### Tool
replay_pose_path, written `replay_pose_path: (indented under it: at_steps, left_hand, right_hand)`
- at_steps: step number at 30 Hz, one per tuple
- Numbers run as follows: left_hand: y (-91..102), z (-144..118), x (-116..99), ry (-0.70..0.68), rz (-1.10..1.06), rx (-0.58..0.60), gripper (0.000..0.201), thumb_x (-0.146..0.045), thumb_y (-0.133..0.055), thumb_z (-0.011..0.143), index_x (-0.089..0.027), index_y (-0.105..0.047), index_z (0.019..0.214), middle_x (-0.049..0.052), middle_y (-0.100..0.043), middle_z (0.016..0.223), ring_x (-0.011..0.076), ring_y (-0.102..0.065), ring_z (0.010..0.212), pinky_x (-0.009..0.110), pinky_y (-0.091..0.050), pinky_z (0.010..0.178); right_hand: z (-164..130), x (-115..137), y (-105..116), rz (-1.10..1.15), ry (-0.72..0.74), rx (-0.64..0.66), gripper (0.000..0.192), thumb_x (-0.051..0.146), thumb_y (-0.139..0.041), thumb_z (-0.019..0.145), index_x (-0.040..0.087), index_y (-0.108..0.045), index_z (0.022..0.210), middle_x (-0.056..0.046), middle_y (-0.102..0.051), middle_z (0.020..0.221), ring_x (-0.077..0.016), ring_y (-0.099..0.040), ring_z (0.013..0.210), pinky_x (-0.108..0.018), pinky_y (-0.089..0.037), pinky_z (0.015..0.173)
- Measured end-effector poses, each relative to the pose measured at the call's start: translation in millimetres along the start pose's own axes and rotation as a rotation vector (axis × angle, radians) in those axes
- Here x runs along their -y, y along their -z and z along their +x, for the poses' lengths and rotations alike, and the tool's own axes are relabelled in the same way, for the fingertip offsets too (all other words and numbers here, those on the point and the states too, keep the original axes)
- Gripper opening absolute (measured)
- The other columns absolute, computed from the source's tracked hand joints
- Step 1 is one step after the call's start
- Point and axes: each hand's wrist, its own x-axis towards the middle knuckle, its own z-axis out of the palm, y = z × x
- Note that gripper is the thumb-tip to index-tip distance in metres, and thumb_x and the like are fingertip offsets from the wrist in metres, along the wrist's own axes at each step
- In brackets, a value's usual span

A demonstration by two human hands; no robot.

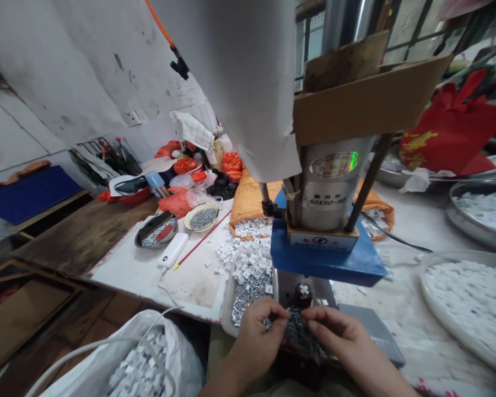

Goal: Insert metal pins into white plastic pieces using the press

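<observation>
My left hand (258,333) is closed, thumb and forefinger pinched over a heap of small metal pins (298,333). Facing it across the heap, my right hand (347,339) is pinched too. Whatever sits between the fingertips of either hand is too small to make out. Just beyond them, a white cross-shaped piece (304,289) rests on a dark round fixture (302,300) beneath a bench press with a blue body (326,264). Beside my left hand stands a clear plastic tub (227,325) holding white plastic pieces (252,270) and metal pins (248,298).
A grey metal box (372,331) lies right of the press. Round trays (427,286) of white pieces stand farther right. Orange sacks (248,201) spill white pieces behind the tub. Bowls of metal parts, a white power bank (173,250) and a red stick (202,240) lie left.
</observation>
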Motion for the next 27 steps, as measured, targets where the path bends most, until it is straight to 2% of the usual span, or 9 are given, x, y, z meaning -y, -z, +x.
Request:
replay_pose_path:
  at_steps: [4,11,16,22,27]
  left_hand:
    - [-9.9,-2,-14,0.079,-0.101,0.134,0.014,-0.008,-0.055,0.073,-0.015,-0.067,0.076,0.003,-0.064,0.076,0.0148,-0.057,0.072,0.024,-0.044,0.069]
    - [-14.0,-1,-11,0.26,-0.317,0.152,0.01,-0.01,-0.055,0.07,-0.013,-0.064,0.071,0.001,-0.059,0.068,0.012,-0.053,0.064,0.022,-0.041,0.06]
    - [-13.0,1,-13,0.345,-0.447,0.179,0.006,-0.011,-0.056,0.067,-0.012,-0.061,0.07,-0.001,-0.056,0.06,0.0093,-0.049,0.054,0.021,-0.038,0.054]
    - [-15.6,3,-10,0.35,-0.472,0.167,0.009,-0.014,-0.058,0.069,-0.013,-0.06,0.078,-0.003,-0.053,0.059,0.0082,-0.046,0.052,0.019,-0.037,0.052]
    - [-17.7,0,-4,0.25,-0.325,0.118,0.01,-0.016,-0.058,0.074,-0.013,-0.066,0.08,0.001,-0.057,0.07,0.0105,-0.048,0.061,0.02,-0.038,0.055]
  right_hand:
    - [-1,6,-1,0.097,-0.049,0.004,0.034,0.05,-0.071,0.059,0.019,-0.074,0.073,-0.007,-0.074,0.076,-0.0241,-0.066,0.073,-0.031,-0.053,0.068]
    - [-2,14,-5,0.236,-0.129,-0.013,0.03,0.045,-0.077,0.053,0.02,-0.073,0.068,-0.003,-0.071,0.067,-0.0195,-0.063,0.064,-0.029,-0.051,0.063]
    - [-2,16,-8,0.286,-0.126,0.004,0.032,0.046,-0.078,0.053,0.019,-0.072,0.069,-0.003,-0.071,0.068,-0.0193,-0.063,0.064,-0.03,-0.052,0.066]
    - [-2,11,-7,0.243,-0.078,0.032,0.033,0.046,-0.078,0.055,0.019,-0.072,0.074,-0.005,-0.072,0.074,-0.0208,-0.064,0.07,-0.031,-0.051,0.068]
    - [-1,11,-9,0.249,-0.09,0.048,0.036,0.048,-0.077,0.055,0.02,-0.072,0.078,-0.006,-0.072,0.077,-0.0216,-0.064,0.071,-0.033,-0.051,0.068]
